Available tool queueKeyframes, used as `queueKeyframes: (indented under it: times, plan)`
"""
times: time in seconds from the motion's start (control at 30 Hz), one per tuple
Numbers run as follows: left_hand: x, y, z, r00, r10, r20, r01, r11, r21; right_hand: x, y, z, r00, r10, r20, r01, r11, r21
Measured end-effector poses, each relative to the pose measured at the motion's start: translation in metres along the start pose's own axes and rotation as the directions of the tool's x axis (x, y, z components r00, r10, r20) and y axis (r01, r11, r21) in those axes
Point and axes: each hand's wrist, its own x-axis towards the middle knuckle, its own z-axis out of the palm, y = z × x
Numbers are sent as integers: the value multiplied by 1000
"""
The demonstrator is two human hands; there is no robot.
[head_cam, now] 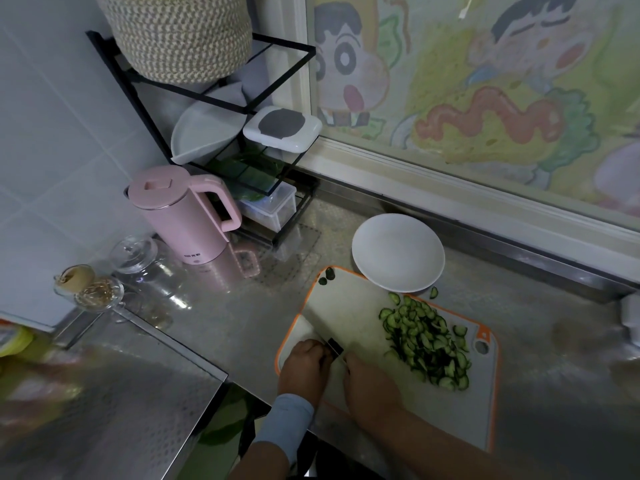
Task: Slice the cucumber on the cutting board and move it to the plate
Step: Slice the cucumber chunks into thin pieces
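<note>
Left hand [304, 365] grip curled round knife handle [334, 346] over cutting board [485, 393]. Right hand [367, 382] alongside, grip not discernible. Cucumber slices [427, 344] heaped near plate [398, 252].

Steel counter [242, 323] carries cutting board [346, 299], plate [398, 252], pink kettle [183, 216], rack [298, 206], glass jar [152, 271].
</note>
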Motion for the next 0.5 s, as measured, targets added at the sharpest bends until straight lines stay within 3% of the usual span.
queueKeyframes:
  times: [0.13, 0.3, 0.5]
  plan:
    - [0, 5, -5, 1000, -18, -21, 18, 1000, 4, 10, -6, -2, 996, -71, -50, 69, 996, -54]
    - [-1, 3, -7, 1000, -12, 1, 12, 1000, 1, -1, -3, -2, 991, -62, -118, 65, 998, 20]
    - [-2, 0, -5, 1000, 10, -3, -10, 1000, -8, -26, 14, 0, 994, -62, -90, 67, 996, 56]
